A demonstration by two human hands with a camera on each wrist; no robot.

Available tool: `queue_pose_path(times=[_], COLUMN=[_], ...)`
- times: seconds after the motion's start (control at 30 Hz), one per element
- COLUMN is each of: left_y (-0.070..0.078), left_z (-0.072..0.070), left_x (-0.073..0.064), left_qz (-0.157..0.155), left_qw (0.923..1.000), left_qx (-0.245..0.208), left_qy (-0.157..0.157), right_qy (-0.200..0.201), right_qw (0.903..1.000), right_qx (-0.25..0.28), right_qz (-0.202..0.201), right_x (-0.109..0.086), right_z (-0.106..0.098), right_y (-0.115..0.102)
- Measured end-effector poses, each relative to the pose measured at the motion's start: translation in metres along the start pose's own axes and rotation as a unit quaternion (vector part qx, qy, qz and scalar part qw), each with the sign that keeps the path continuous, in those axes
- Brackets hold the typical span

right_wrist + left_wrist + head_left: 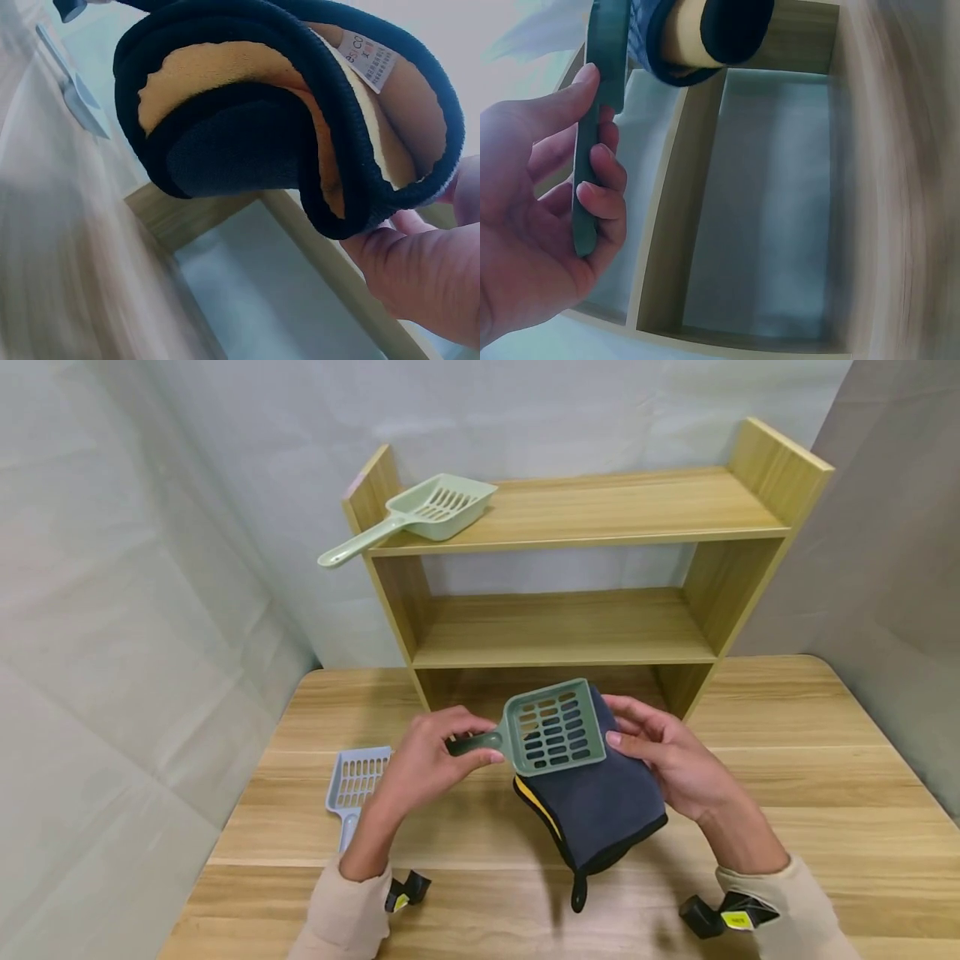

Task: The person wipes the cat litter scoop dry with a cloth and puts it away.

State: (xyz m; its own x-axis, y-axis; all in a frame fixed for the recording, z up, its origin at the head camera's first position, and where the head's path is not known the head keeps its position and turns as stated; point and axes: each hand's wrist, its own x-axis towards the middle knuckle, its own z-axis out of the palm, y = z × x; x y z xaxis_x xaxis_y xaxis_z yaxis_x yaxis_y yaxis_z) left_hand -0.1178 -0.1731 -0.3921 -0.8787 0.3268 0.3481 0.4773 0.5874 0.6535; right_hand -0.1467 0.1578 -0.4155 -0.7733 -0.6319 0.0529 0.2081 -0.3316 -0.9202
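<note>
My left hand (431,756) grips the handle of a dark green slotted litter scoop (558,768), its fingers wrapped round the handle in the left wrist view. In my right hand (667,756) is a folded microfibre cloth (611,814), dark grey-blue outside and yellow inside, with black edging and a hanging loop. The right thumb lies on the cloth by the scoop's far rim, while the other fingers go behind it. Seen from the head, the scoop's basket overlaps the cloth. A white tag (367,60) shows inside the fold in the right wrist view.
A wooden shelf unit (562,647) stands at the back of the wooden table (810,827). On its top board, at the left, a pale green scoop (442,527) lies with its handle sticking out past the edge. A light blue scoop (335,793) lies on the table beside my left forearm.
</note>
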Motion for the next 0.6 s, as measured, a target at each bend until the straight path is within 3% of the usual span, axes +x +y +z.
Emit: queue_pose_path(times=[0.3, 0.6], left_y=[-0.0009, -0.0026], left_z=[0.0049, -0.0003], left_x=[0.0004, 0.0000], left_qz=[0.018, 0.001], left_qw=[0.9998, 0.9999], left_qx=[-0.007, 0.009], left_qy=[0.010, 0.007], right_qy=[-0.011, -0.003], right_qw=[0.9997, 0.9998], right_qx=[-0.015, -0.015], right_qz=[-0.012, -0.013], right_x=[0.0027, -0.0038], right_z=[0.0032, -0.0020], right_y=[0.0053, -0.0044])
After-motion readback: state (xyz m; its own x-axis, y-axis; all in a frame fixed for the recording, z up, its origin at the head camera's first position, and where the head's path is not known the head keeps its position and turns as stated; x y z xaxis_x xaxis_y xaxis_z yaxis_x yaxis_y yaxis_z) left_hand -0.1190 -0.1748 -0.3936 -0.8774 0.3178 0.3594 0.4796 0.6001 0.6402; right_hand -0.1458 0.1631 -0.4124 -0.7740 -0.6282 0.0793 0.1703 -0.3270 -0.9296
